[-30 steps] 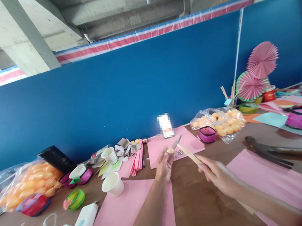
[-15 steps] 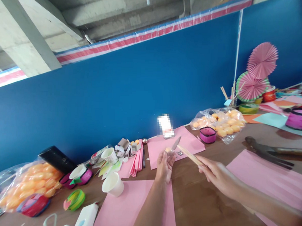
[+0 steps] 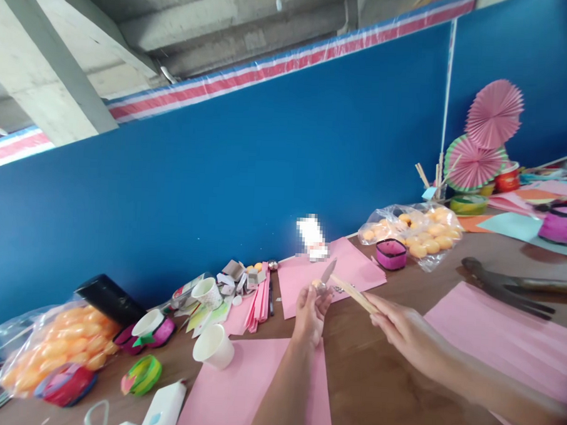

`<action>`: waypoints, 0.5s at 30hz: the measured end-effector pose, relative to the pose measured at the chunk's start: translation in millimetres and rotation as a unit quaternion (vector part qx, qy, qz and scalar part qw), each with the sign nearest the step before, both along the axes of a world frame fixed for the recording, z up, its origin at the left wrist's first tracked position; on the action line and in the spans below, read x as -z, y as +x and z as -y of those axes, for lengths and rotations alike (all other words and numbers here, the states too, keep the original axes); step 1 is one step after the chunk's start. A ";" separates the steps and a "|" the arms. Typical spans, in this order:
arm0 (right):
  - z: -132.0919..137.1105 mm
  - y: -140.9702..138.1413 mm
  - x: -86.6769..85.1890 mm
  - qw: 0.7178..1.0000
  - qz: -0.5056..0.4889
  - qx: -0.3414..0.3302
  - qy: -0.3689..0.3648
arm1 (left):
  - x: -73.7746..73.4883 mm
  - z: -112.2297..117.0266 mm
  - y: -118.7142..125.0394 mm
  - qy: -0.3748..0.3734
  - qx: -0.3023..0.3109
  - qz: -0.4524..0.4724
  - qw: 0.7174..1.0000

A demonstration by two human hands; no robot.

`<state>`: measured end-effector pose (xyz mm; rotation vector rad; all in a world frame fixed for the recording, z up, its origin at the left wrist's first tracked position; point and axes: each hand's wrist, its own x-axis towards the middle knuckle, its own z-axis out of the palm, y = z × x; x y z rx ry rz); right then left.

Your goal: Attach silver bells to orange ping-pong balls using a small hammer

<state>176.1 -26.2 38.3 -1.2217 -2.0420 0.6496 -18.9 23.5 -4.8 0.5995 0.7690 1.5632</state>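
Over the brown tabletop, my left hand (image 3: 313,311) has its fingers closed around a small orange ball (image 3: 316,283) with a shiny, silvery side. My right hand (image 3: 400,327) grips a pale wooden stick (image 3: 354,293), its far end pointing toward the ball. A pointed grey blade (image 3: 328,271) slants up between ball and stick; whether it joins the stick, I cannot tell. Small silvery bits (image 3: 338,289) lie just behind my left hand on a pink sheet (image 3: 295,287).
A white cup (image 3: 213,346) stands on another pink sheet (image 3: 238,392). Bags of orange balls (image 3: 66,341) sit at left and back right. A hammer (image 3: 510,290) lies at right, near a small magenta box (image 3: 391,255). A blue partition (image 3: 219,172) closes off the back.
The stick and blade have shifted slightly left. The ball in my left hand has moved or turned slightly, showing more of its shiny side.
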 end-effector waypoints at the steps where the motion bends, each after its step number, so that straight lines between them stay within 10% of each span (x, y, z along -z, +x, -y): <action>1: -0.4 0.1 -1.2 1.000 0.003 0.006 0.006 | 0.1 0.1 0.1 0.002 0.002 -0.001 1.000; 15: -2.6 2.2 -5.2 0.998 0.035 -0.010 0.047 | 0.5 -2.4 -0.5 -0.017 -0.004 0.013 1.000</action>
